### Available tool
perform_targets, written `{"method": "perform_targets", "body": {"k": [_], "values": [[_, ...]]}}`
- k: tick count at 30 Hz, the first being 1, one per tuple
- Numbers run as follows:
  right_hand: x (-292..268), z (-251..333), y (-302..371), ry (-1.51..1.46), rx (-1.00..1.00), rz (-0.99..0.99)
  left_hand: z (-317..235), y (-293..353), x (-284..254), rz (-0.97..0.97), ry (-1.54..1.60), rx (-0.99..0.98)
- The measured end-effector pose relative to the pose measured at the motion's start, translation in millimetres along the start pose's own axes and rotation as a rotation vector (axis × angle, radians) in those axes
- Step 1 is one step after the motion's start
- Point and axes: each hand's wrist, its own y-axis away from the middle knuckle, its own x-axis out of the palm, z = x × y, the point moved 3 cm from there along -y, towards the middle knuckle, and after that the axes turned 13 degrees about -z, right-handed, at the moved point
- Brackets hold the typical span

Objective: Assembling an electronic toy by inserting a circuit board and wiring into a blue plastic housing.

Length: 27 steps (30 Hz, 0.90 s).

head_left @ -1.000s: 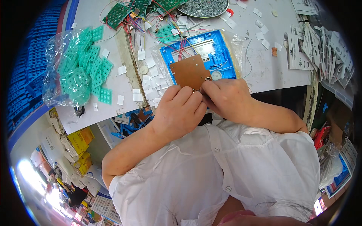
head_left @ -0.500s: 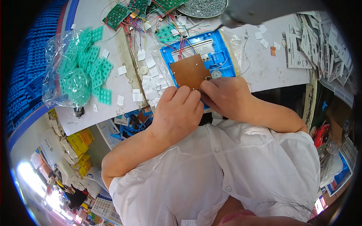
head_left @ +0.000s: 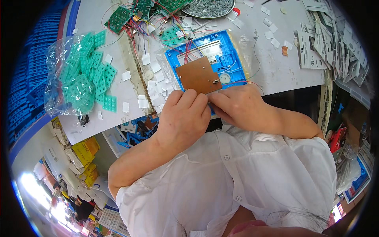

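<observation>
A brown circuit board (head_left: 197,76) lies tilted inside an open blue plastic casing (head_left: 236,59), with thin red and other coloured wires (head_left: 188,48) running from it up the table. My left hand (head_left: 184,114) is closed at the board's near edge, its fingers curled over that edge and thumb hidden. Beside it, my right hand (head_left: 241,107) pinches at the board's near right corner, just below a small switch-like part (head_left: 215,81). What sits between the right fingertips is too small to tell. A round white disc (head_left: 225,78) shows in the casing.
Green keypad sheets (head_left: 96,71) lie partly in a clear bag at the left. Green circuit boards (head_left: 119,19) and a round tray of screws (head_left: 209,16) stand at the back. White slips (head_left: 159,85) are scattered about; flat white panels (head_left: 312,51) pile up at the right.
My right hand has slid slightly down off the board's corner, uncovering the switch-like part. The large grey object at the upper right has left the view. The left hand has barely moved.
</observation>
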Motion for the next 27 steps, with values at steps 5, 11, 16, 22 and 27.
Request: {"method": "perform_targets", "body": {"k": [5, 11, 16, 22, 27], "values": [[1, 0, 6, 0.156, -0.029, 0.155, 1, -1, 0, -0.004, 0.003, 0.005], [-7, 9, 1, 0.239, -0.091, 0.323, 8, 0, -7, 0.035, 0.034, 0.051], [-11, 13, -1, 0.220, -0.095, 0.432, 12, 2, -11, 0.090, 0.037, 0.026], [-13, 12, 0, 0.196, -0.054, 0.496, 12, 15, -6, -0.087, 0.146, -0.177], [-10, 9, 4, 0.172, -0.059, 0.451, 12, 26, 6, -0.184, 0.385, -0.461]]}}
